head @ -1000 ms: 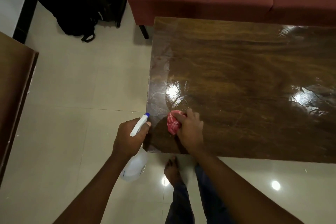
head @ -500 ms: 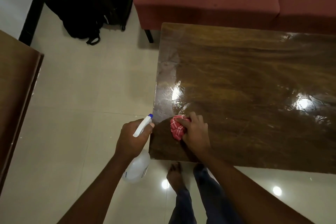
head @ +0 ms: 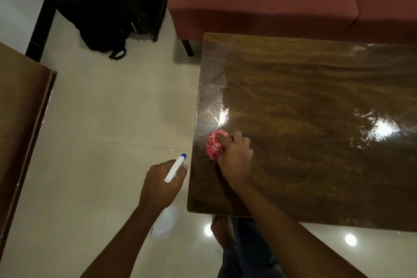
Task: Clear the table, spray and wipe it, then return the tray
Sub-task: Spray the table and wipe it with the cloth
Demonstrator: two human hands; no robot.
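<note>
Right hand (head: 235, 160) clamped on a bunched red cloth (head: 215, 145), pressed to the table (head: 316, 97) near its left edge, toward the near-left corner. Left hand (head: 161, 184) closed round a spray bottle (head: 174, 168), held off the table just beside that edge, nozzle pointing up and toward the top. Table's long axis runs rightward from the cloth; wet sheen lies beyond the cloth and far right, so the unwiped stretch seems to lie away and right of the grip. No tray in view.
</note>
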